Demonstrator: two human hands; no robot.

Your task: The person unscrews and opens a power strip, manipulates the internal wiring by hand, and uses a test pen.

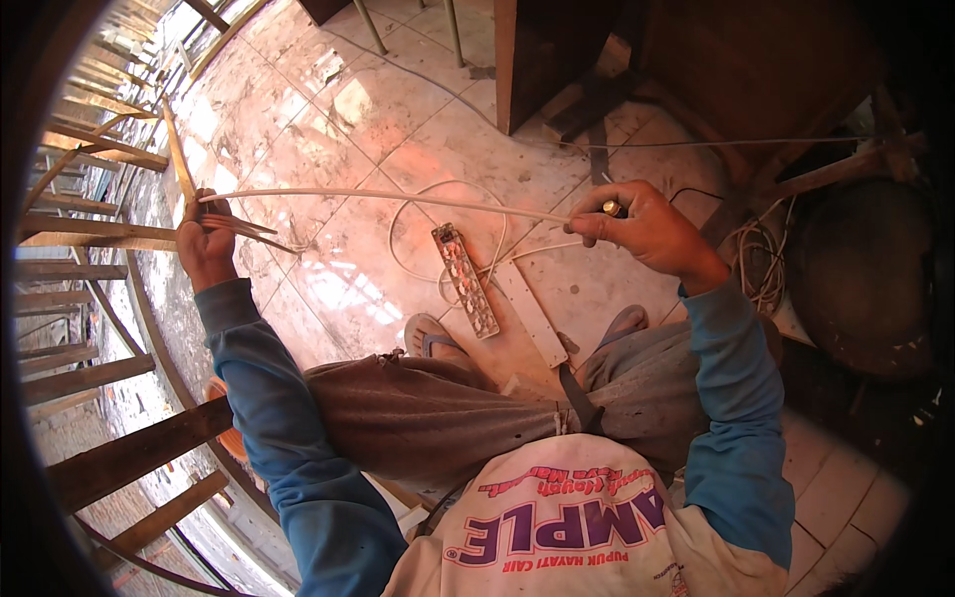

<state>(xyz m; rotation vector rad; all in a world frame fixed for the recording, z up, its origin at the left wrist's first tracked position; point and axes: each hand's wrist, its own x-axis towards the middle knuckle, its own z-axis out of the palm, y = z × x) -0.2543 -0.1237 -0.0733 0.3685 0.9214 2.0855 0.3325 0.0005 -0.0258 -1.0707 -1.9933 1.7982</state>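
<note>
A pale cable (398, 198) stretches between my two hands in a shallow arc. My left hand (207, 249), raised at the left, is closed round one end of it, and several thin brownish strands stick out of the same grip. My right hand (652, 231) pinches the cable farther along. A small tool with a dark, brass-coloured end (614, 209) is also in its fingers; its kind is mostly hidden. From there the cable drops into loops on the floor. Between my feet lie an opened power strip half with metal inside (465, 284) and a flat white strip-shaped piece (532, 313).
Wooden slats (95, 234) form a fence-like barrier on the left. A dark wooden cabinet panel (505, 70) stands ahead. On the right are a coiled cable (761, 264) and a dark round object (860, 279). A thin grey wire (438, 85) crosses the tiled floor (328, 149).
</note>
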